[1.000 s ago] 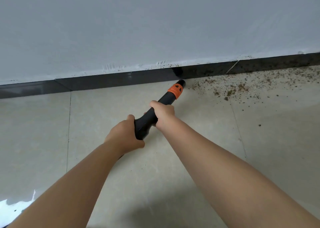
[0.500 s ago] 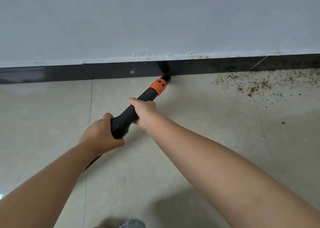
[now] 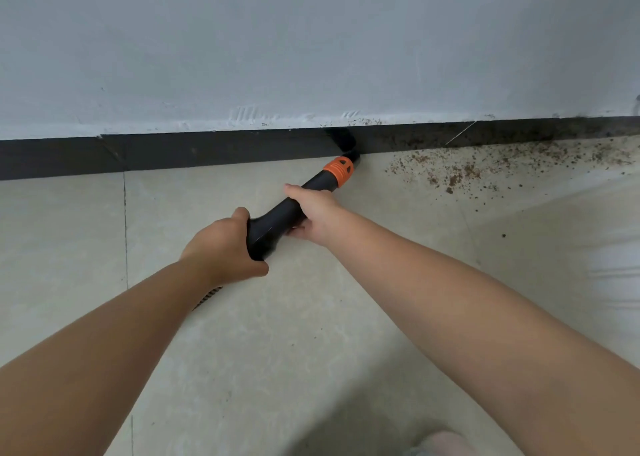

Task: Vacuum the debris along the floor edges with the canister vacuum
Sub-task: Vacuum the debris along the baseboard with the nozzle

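A black vacuum nozzle [image 3: 277,222] with an orange collar [image 3: 338,170] points up and right, its tip touching the floor at the foot of the dark baseboard [image 3: 173,151]. My left hand [image 3: 221,244] grips the thick rear end of the nozzle. My right hand [image 3: 313,213] grips the tube just behind the collar. A bit of ribbed hose [image 3: 207,298] shows under my left wrist. Brown debris [image 3: 457,175] lies scattered along the floor edge to the right of the nozzle tip. The canister is out of view.
A pale grey wall [image 3: 311,40] rises above the baseboard. The beige floor tiles [image 3: 62,241] have a grout line at the left. A foot [image 3: 440,443] shows at the bottom edge, and a bright patch of light [image 3: 616,265] falls at the right.
The nozzle tip slid left along the baseboard away from the debris, then back right toward it. Both hands kept their grip throughout.
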`<state>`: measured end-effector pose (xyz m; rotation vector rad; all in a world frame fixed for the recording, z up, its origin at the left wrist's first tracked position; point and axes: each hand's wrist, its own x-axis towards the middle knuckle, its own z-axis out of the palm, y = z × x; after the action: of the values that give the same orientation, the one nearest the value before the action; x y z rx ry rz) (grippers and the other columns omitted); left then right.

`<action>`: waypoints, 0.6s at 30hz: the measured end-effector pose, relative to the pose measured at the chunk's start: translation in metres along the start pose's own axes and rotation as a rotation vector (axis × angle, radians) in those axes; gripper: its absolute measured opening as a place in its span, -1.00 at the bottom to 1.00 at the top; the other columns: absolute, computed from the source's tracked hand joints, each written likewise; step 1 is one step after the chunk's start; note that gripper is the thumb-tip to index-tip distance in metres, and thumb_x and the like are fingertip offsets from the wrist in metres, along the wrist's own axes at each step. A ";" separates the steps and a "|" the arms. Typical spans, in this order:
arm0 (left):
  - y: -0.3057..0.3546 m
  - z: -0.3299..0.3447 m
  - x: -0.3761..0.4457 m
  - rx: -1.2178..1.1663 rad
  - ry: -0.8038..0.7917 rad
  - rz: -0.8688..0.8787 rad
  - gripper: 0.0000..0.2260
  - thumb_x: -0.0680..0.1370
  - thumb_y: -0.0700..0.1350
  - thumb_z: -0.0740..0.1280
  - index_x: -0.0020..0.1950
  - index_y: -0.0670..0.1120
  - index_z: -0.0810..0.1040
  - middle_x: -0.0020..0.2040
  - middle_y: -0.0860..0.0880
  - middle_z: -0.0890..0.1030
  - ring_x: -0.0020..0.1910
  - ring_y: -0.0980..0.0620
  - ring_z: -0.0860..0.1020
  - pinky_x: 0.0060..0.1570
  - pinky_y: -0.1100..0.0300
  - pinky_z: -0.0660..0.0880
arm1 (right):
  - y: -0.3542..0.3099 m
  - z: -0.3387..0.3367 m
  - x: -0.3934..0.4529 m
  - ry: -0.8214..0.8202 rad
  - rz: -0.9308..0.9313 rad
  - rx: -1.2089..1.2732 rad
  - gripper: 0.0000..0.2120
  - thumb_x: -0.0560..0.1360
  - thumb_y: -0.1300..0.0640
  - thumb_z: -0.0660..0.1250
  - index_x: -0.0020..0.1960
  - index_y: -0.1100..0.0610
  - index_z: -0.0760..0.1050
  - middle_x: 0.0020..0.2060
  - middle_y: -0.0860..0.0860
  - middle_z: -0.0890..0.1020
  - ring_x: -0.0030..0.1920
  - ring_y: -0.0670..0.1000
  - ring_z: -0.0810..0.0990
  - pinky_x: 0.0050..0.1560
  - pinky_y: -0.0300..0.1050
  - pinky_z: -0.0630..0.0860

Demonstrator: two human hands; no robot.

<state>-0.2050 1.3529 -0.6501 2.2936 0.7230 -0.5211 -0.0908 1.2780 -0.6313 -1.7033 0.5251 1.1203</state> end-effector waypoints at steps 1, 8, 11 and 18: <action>0.003 0.001 0.003 0.005 -0.005 0.009 -0.63 0.35 -0.07 0.42 0.00 -0.09 0.29 -0.25 0.01 0.46 -0.26 -0.02 0.49 -0.29 0.13 0.44 | -0.001 -0.004 0.002 0.014 -0.005 0.004 -0.59 0.51 0.14 0.34 0.28 0.23 0.30 0.23 0.18 0.46 0.17 0.22 0.52 -0.08 0.11 0.53; 0.017 0.007 0.020 0.054 0.004 0.017 -0.63 0.35 -0.08 0.41 0.01 -0.09 0.29 -0.27 0.01 0.44 -0.30 0.02 0.46 -0.35 0.17 0.40 | -0.004 -0.021 0.018 0.047 -0.004 0.053 -0.60 0.51 0.11 0.34 0.26 0.18 0.30 0.23 0.16 0.47 0.14 0.22 0.54 -0.23 0.06 0.53; 0.029 0.010 0.027 0.071 0.008 0.023 -0.62 0.34 -0.09 0.43 0.02 -0.09 0.31 -0.26 0.00 0.46 -0.30 0.04 0.46 -0.38 0.19 0.38 | -0.007 -0.038 0.026 0.046 -0.001 0.068 -0.71 0.51 0.10 0.32 0.13 0.14 0.28 0.22 0.15 0.47 0.14 0.22 0.53 -0.21 0.06 0.54; 0.061 0.022 0.033 0.059 0.053 -0.018 -0.61 0.33 -0.13 0.45 0.01 -0.10 0.31 -0.26 0.00 0.45 -0.26 -0.04 0.47 -0.33 0.16 0.37 | -0.011 -0.077 0.044 -0.077 -0.040 0.072 -0.56 0.53 0.03 0.30 0.30 0.17 0.26 0.19 0.13 0.48 0.06 0.20 0.58 -0.03 0.07 0.60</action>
<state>-0.1456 1.3108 -0.6537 2.3657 0.7639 -0.4972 -0.0280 1.2204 -0.6573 -1.5951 0.4758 1.1209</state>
